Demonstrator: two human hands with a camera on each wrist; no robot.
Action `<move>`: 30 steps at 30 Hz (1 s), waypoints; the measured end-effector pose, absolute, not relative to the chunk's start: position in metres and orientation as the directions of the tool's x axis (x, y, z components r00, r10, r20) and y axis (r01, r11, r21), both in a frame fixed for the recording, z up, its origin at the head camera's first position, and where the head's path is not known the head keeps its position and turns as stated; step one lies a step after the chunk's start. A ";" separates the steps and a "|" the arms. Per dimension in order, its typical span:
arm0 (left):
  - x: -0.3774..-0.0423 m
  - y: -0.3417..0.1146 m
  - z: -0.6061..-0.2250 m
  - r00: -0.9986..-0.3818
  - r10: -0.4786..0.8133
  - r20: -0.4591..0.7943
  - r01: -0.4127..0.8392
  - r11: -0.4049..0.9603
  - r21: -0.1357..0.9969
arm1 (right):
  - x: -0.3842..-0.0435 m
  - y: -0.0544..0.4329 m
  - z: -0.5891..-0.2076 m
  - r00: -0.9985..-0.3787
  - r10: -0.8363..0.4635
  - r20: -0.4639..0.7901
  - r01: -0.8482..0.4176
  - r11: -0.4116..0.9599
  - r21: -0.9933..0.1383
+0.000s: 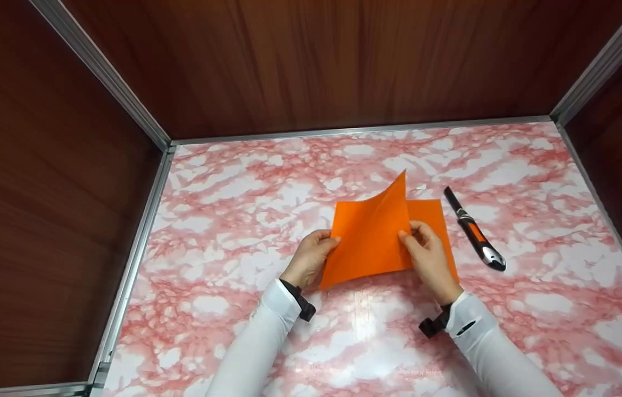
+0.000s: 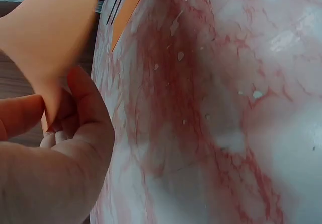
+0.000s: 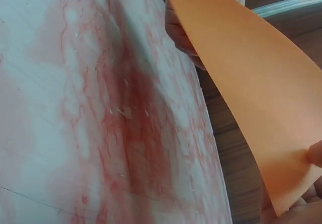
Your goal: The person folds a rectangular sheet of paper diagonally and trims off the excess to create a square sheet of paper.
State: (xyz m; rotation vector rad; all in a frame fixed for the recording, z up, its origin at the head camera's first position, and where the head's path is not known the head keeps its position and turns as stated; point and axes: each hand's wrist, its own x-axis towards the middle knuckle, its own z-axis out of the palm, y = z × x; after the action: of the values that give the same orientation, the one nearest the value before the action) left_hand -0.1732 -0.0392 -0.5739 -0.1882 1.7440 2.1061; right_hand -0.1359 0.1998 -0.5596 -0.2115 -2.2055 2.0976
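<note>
A sheet of orange paper (image 1: 369, 237) is held up, bowed, between both hands, its far right corner pointing upward. My left hand (image 1: 311, 256) pinches its left edge, thumb on top; in the left wrist view the paper (image 2: 55, 30) runs between thumb and fingers. On the opposite edge my right hand (image 1: 429, 256) grips the sheet with the thumb on the near face. The right wrist view shows the paper (image 3: 251, 68) curving across from one hand to the other. Beneath and to the right lies a second orange sheet (image 1: 433, 212), partly hidden by the right hand and the raised sheet.
A cutter knife (image 1: 476, 234) with a black and orange handle lies slantwise on the table, right of the sheets. The table (image 1: 223, 231) has a red and white marbled top. Dark wood panels (image 1: 311, 66) with metal edging wall in its back and sides.
</note>
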 end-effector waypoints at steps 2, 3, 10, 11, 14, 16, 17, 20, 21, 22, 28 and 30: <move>-0.174 -0.042 -0.573 -0.922 0.184 -0.341 -0.364 -0.110 0.925 | -0.136 0.201 -0.562 -0.983 0.181 -0.030 0.043 0.068 -0.997; -0.174 -0.043 -0.572 -0.925 0.171 -0.339 -0.358 -0.092 0.929 | -0.136 0.201 -0.563 -0.982 0.189 -0.029 0.044 0.076 -0.996; -0.181 -0.057 -0.574 -0.956 0.073 -0.284 -0.276 0.107 0.955 | -0.139 0.211 -0.573 -0.968 0.248 -0.033 0.087 0.209 -0.974; -0.183 -0.059 -0.575 -0.958 0.062 -0.279 -0.270 0.127 0.954 | -0.139 0.213 -0.575 -0.966 0.254 -0.041 0.102 0.233 -0.967; -0.187 -0.065 -0.577 -0.962 0.035 -0.270 -0.259 0.192 0.947 | -0.142 0.218 -0.580 -0.962 0.268 -0.048 0.132 0.304 -0.943; -0.189 -0.068 -0.579 -0.963 0.026 -0.270 -0.257 0.231 0.938 | -0.143 0.220 -0.583 -0.964 0.262 -0.048 0.143 0.359 -0.922; -0.190 -0.069 -0.580 -0.963 0.023 -0.269 -0.255 0.251 0.934 | -0.143 0.221 -0.584 -0.967 0.252 -0.042 0.141 0.392 -0.909; -0.193 -0.073 -0.580 -0.967 0.010 -0.254 -0.236 0.331 0.914 | -0.144 0.223 -0.588 -0.978 0.208 -0.023 0.129 0.514 -0.848; -0.194 -0.074 -0.581 -0.969 0.005 -0.246 -0.227 0.364 0.903 | -0.144 0.223 -0.589 -0.982 0.189 -0.018 0.123 0.559 -0.820; -0.195 -0.074 -0.582 -0.972 0.000 -0.235 -0.216 0.397 0.892 | -0.145 0.223 -0.590 -0.986 0.169 -0.017 0.117 0.602 -0.790; -0.202 -0.075 -0.587 -0.977 -0.020 -0.214 -0.186 0.577 0.795 | -0.149 0.221 -0.593 -0.995 0.071 -0.068 0.098 0.775 -0.624; -0.203 -0.075 -0.589 -0.976 -0.021 -0.216 -0.183 0.621 0.762 | -0.151 0.219 -0.594 -0.995 0.059 -0.080 0.095 0.804 -0.587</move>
State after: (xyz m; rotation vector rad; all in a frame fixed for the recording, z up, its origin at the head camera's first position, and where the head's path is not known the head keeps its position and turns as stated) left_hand -0.2035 -0.0748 -0.5885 -0.1689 2.6574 1.2802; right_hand -0.1514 0.2190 -0.5945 -0.1291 -3.0389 0.9937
